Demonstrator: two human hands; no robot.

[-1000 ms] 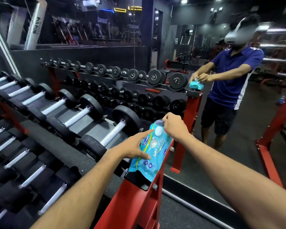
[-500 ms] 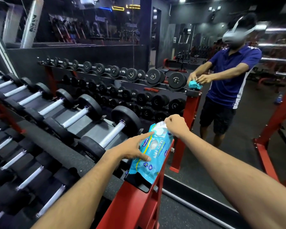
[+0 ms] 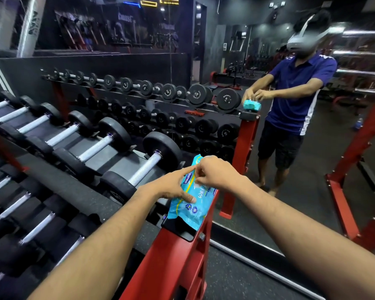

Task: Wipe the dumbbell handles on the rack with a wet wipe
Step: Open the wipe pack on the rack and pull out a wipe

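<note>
Right hand (image 3: 214, 173) has dropped from the pack's top end to mid-pack, fingertips pinched at the opening; whether it grips a wipe, can't tell. Left hand (image 3: 173, 187) pins the wet wipe pack (image 3: 189, 210), thumb and forefinger spread, on the rack's red end post (image 3: 178, 263). Nearest dumbbell handle (image 3: 144, 169) just left of left hand. Open floor (image 3: 312, 191) right of post, mirror (image 3: 236, 115) ahead.

Wet wipes pack (image 3: 191, 204) opening is hidden under the right hand (image 3: 214, 173) — the pinched thing can't be made out.
</note>
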